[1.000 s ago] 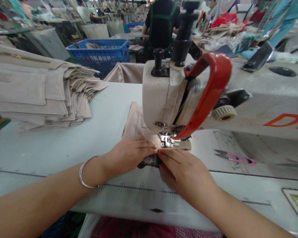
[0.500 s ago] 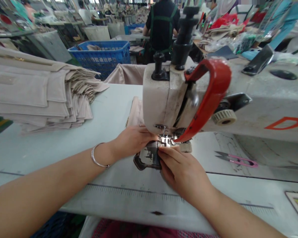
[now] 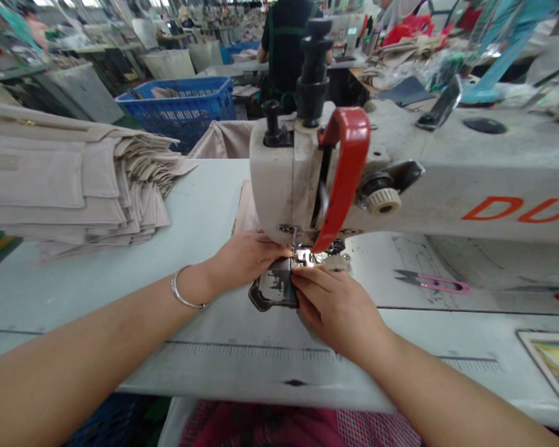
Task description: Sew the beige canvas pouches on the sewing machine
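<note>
"Where's the cloth point(image 3: 245, 208)?"

"On my feed, under the head of the sewing machine point(image 3: 272, 174), showing towards ten and eleven o'clock from the needle. The rest is hidden."

"And the hands?"

"The left hand point(image 3: 246, 256) reaches in from eight, palm down, fingers together and nearly straight, lying over the cloth's near end. The right hand point(image 3: 340, 304) comes in from four, knuckles up, thumb side tucked low, fingertips bunched just before the metal foot point(image 3: 302, 256). I can't tell whether either one pinches the cloth."

"Any writing?"

"At three o'clock I read orange-red letters, 'DU' and part of a third, cut off by the edge. The ruler point(image 3: 251, 351) along the table's front has marks too small for me to make out."

"Containers?"

"One blue basket point(image 3: 186, 112) at eleven, beyond the table, with some pale pieces inside that I can't identify. Nearer, between nine and ten, I see a thick stack of beige pieces point(image 3: 51, 177)."
</note>
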`<state>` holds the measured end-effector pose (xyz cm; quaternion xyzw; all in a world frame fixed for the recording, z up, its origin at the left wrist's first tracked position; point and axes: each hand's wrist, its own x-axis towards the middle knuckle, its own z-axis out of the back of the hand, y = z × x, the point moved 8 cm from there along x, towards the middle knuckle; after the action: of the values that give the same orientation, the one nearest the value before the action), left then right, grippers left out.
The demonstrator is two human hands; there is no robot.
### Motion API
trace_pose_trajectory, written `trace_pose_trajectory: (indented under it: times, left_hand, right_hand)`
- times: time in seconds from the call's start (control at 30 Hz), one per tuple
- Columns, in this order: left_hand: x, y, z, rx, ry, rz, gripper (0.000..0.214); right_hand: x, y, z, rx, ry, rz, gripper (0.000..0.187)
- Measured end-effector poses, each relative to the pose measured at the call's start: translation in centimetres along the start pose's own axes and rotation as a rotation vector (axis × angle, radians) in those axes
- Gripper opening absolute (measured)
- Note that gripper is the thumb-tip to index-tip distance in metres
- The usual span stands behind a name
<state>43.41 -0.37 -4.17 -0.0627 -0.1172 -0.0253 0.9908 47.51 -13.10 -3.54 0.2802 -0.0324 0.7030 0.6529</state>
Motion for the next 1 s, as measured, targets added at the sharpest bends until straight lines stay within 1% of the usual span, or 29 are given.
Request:
trace_pose_trajectory:
  times: [0.07, 0.17, 0.23, 0.33, 0.4, 0.47, 0.5, 0.6, 0.73, 0.87, 1.0]
  left_hand:
    - [0.2, -0.1, 0.3, 0.0, 0.022, 0.006, 0.03]
    - [0.0, -1.0, 1.4, -0.034, 0.039, 0.093, 0.027]
    - [-0.8, -2.3, 2.0, -0.099, 0.071, 0.147, 0.025]
    - [-2.5, -5.4, 2.5, -0.159, 0.105, 0.156, 0.027]
    - [-3.7, -7.1, 2.6, -0.129, 0.102, 0.168, 0.041]
    - [-4.6, -8.4, 2.4, -0.089, 0.094, 0.173, 0.054]
    - [-4.9, -8.9, 2.2, -0.079, 0.092, 0.162, 0.054]
    - [-5.4, -10.2, 1.6, -0.088, 0.082, 0.103, 0.042]
    - [-5.7, -10.6, 1.2, -0.107, 0.042, 0.114, 0.036]
    - [-5.9, -10.7, 1.6, -0.143, -0.043, 0.123, 0.03]
    - [-5.5, -10.0, 1.6, -0.173, -0.038, 0.128, 0.029]
  right_hand:
    - [0.0, -0.1, 0.0, 0.007, 0.011, -0.004, 0.025]
    - [-0.2, -0.4, 0.3, 0.062, 0.034, 0.013, 0.024]
    - [-0.2, -0.8, 0.6, 0.12, 0.055, 0.026, 0.025]
    - [-0.3, -1.4, 1.2, 0.164, 0.068, 0.025, 0.027]
    - [-0.4, -1.6, 1.5, 0.161, 0.074, 0.034, 0.027]
    - [-0.5, -1.5, 1.5, 0.16, 0.097, 0.06, 0.027]
    - [-0.5, -1.4, 1.5, 0.161, 0.111, 0.074, 0.027]
    - [-0.6, -1.3, 1.6, 0.146, 0.118, 0.085, 0.025]
    - [-0.8, -0.8, 1.6, 0.123, 0.121, 0.111, 0.027]
    - [-1.2, -0.2, 1.0, 0.107, 0.132, 0.143, 0.027]
    - [-1.4, -0.3, 0.8, 0.083, 0.108, 0.126, 0.03]
